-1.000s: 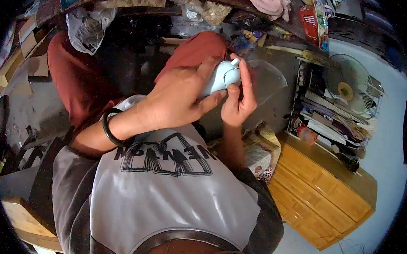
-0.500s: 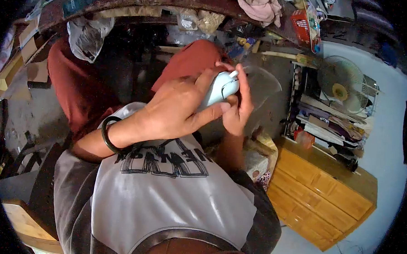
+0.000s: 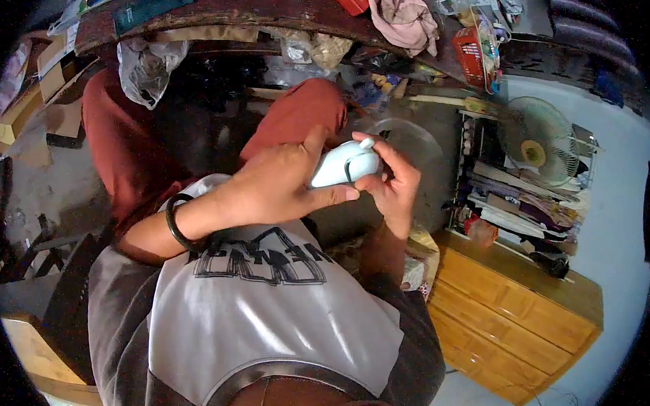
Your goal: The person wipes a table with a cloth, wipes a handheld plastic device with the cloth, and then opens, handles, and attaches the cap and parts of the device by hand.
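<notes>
A pale blue, rounded plastic object (image 3: 339, 166) with a small knob at one end and a dark curved slit is held between my two hands above my lap. I cannot tell its kind. My left hand (image 3: 271, 179) grips its left end, with the thumb along the near side and part of the object hidden under the palm. At the knob end, my right hand (image 3: 397, 178) pinches it, the index finger by the knob and the thumb below the slit. A dark bracelet (image 3: 172, 222) circles my left wrist.
A cluttered table (image 3: 275, 13) runs across the back, with a pink cloth (image 3: 402, 21) and a red basket (image 3: 471, 55) on it. To the right stand a fan (image 3: 537, 140) and a wooden drawer cabinet (image 3: 509, 313). A plastic bag (image 3: 149, 68) hangs at the left.
Both hands and the pale blue object now appear lower in the view, and the object lies more level. My right index finger has gone from nearly straight to bent near the knob.
</notes>
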A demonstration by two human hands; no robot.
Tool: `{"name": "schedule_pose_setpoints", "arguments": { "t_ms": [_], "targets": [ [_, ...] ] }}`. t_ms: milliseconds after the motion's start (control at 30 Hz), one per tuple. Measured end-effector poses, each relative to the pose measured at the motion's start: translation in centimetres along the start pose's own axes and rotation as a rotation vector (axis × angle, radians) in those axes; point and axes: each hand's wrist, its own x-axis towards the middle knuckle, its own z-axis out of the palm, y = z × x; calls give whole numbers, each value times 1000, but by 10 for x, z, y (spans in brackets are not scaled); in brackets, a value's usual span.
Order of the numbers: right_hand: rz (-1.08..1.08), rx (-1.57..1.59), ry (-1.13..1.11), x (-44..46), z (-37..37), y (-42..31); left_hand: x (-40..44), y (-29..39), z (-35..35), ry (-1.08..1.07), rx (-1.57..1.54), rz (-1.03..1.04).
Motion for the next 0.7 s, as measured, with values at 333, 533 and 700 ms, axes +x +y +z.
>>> {"name": "schedule_pose_setpoints", "arguments": {
  "t_ms": [333, 533, 700],
  "targets": [
    [393, 489, 2, 4, 24, 28, 42, -26, -57, -390, 247, 169],
    [332, 989, 388, 19, 39, 22, 20, 16, -72, 857, 270, 540],
    [394, 1217, 434, 30, 61, -8, 18, -42, 4, 663, -560, 214]
  ]
}}
